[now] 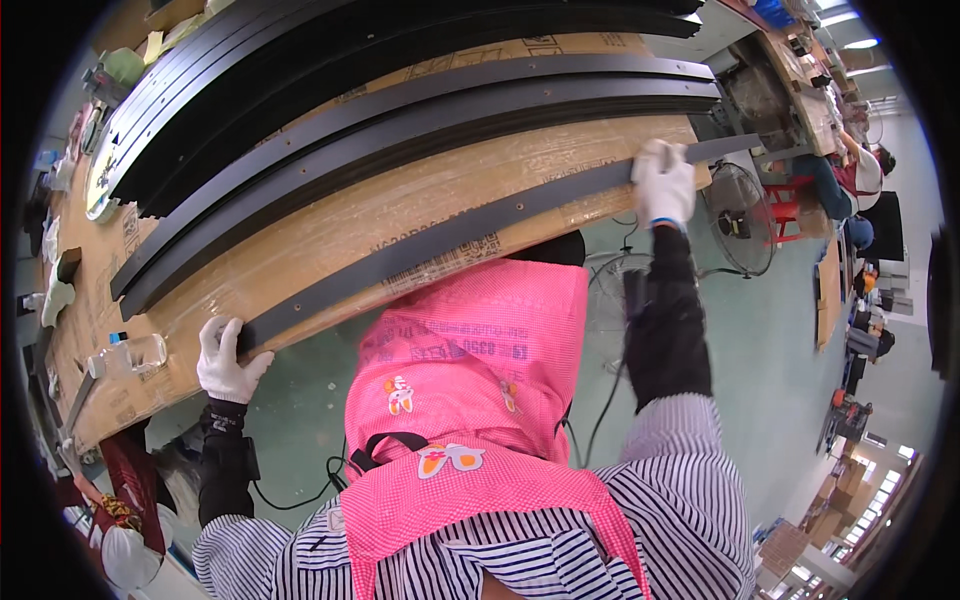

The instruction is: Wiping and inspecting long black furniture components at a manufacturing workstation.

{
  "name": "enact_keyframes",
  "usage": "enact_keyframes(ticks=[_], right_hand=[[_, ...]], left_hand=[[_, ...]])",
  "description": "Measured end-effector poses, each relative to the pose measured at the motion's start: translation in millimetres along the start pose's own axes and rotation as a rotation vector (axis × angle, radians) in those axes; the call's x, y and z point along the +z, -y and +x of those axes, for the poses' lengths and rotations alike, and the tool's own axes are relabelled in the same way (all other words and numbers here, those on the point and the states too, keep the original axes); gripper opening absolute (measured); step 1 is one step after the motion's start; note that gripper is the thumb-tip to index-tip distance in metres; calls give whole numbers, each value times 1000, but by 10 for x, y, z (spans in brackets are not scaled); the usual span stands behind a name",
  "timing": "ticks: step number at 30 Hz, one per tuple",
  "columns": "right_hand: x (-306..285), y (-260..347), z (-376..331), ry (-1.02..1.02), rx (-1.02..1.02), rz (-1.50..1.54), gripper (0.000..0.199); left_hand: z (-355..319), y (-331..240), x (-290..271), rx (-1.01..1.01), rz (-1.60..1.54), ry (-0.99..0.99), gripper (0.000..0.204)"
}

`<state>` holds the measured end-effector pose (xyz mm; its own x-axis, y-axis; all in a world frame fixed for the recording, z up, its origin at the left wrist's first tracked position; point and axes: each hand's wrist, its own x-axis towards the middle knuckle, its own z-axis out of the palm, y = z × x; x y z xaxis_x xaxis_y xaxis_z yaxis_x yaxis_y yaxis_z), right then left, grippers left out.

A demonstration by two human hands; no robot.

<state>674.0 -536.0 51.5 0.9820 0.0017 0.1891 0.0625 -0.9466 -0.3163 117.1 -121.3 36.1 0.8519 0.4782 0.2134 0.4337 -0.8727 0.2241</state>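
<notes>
A long dark grey strip (480,220) with small holes lies along the near edge of the cardboard-topped table (330,230). My left hand (230,362), in a white glove, grips the strip's left end with the thumb on the near side. Toward the other end, my right hand (664,184), also gloved in white, has its fingers bent over the strip. Some of the strip sticks out to the right of that hand. Behind it lie more dark strips (440,120), stacked in parallel, and a larger stack of black strips (270,90) sits farther back.
A clear bottle (135,354) lies at the table's left. To the right stand a floor fan (738,215) and a red stool (790,205). Cables (600,400) run across the green floor. Other people (130,520) are at the lower left and far right.
</notes>
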Motion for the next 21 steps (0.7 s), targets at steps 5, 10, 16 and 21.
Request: enact_keyframes(ticks=[5, 10, 16, 21], right_hand=[[195, -578, 479, -66, -47, -208, 53], [-70, -484, 140, 40, -221, -210, 47], [-464, -500, 307, 118, -362, -243, 48], [-221, -218, 439, 317, -409, -103, 50]], left_hand=[[-11, -14, 54, 56, -22, 63, 68], [-294, -75, -119, 184, 90, 196, 61], [-503, -214, -689, 211, -146, 272, 49], [-362, -162, -697, -618, -712, 606, 37]])
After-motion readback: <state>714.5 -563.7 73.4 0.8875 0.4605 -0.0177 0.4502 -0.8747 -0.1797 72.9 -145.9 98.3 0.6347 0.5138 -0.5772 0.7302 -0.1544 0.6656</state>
